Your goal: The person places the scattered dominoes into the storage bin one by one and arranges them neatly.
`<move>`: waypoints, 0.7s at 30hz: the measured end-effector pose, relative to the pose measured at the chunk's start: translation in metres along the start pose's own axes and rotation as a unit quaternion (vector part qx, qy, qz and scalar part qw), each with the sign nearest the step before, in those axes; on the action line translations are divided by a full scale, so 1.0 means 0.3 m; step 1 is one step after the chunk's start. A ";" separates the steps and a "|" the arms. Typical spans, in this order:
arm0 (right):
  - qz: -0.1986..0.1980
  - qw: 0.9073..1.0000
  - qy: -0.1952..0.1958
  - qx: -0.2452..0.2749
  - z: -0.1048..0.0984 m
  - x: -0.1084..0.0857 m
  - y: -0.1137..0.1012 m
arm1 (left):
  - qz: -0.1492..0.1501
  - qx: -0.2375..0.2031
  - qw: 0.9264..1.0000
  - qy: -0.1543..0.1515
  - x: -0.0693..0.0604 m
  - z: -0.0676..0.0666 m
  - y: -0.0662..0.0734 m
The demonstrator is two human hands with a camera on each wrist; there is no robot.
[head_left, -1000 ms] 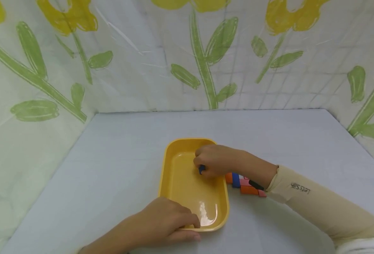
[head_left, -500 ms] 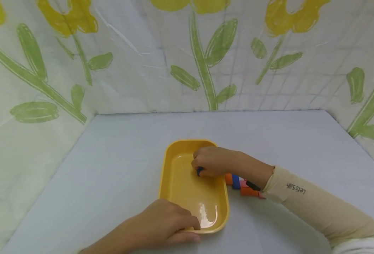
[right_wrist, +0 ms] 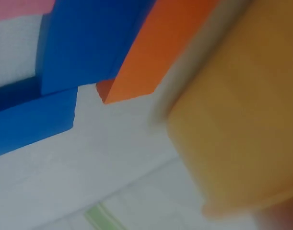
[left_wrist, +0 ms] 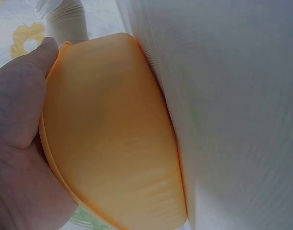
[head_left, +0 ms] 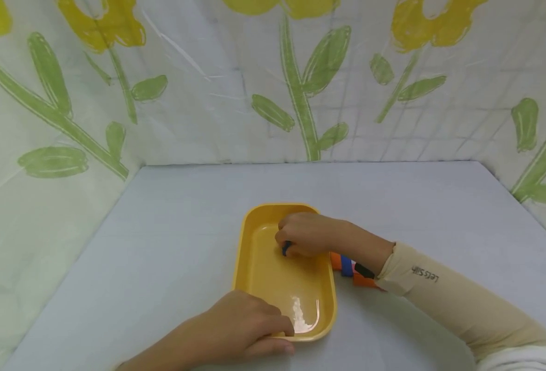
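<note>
A yellow rectangular tray (head_left: 265, 270) with rounded corners stands on the table. My left hand (head_left: 235, 324) grips its near rim, fingers inside and thumb outside. In the left wrist view that hand (left_wrist: 21, 115) lies along the rim, beside the tray's outer wall (left_wrist: 112, 134). Over the right side reaches my right hand (head_left: 307, 234), its curled fingers low inside the tray and holding a small dark blue block (head_left: 286, 248). Most of that block is hidden by the fingers.
Right of the tray lie several flat-sided blocks, among them an orange block (head_left: 335, 260) and a blue block (head_left: 346, 266), partly hidden under my right forearm. A pink block (right_wrist: 21, 7) shows in the right wrist view. A flower-printed curtain (head_left: 198, 113) borders the table (head_left: 170, 216).
My right hand has shifted slightly left, farther into the tray, carrying the dark blue block. The forearm now hides more of the loose blocks. My left hand keeps its hold.
</note>
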State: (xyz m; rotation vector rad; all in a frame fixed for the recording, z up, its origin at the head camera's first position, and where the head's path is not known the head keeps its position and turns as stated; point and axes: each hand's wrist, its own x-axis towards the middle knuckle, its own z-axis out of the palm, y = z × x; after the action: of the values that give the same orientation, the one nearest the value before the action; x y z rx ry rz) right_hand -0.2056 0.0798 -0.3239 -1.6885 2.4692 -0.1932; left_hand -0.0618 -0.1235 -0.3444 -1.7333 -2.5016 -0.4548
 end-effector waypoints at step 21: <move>-0.014 0.999 0.052 0.007 0.051 0.031 0.012 | 0.005 0.017 1.000 0.006 0.000 0.001 -0.001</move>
State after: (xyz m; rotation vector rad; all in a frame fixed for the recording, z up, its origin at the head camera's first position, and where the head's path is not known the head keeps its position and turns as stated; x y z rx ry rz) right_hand -0.2093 0.0721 -0.3401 -1.7519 2.5111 -0.3079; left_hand -0.0620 -0.1235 -0.3447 -1.7250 -2.4767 -0.4184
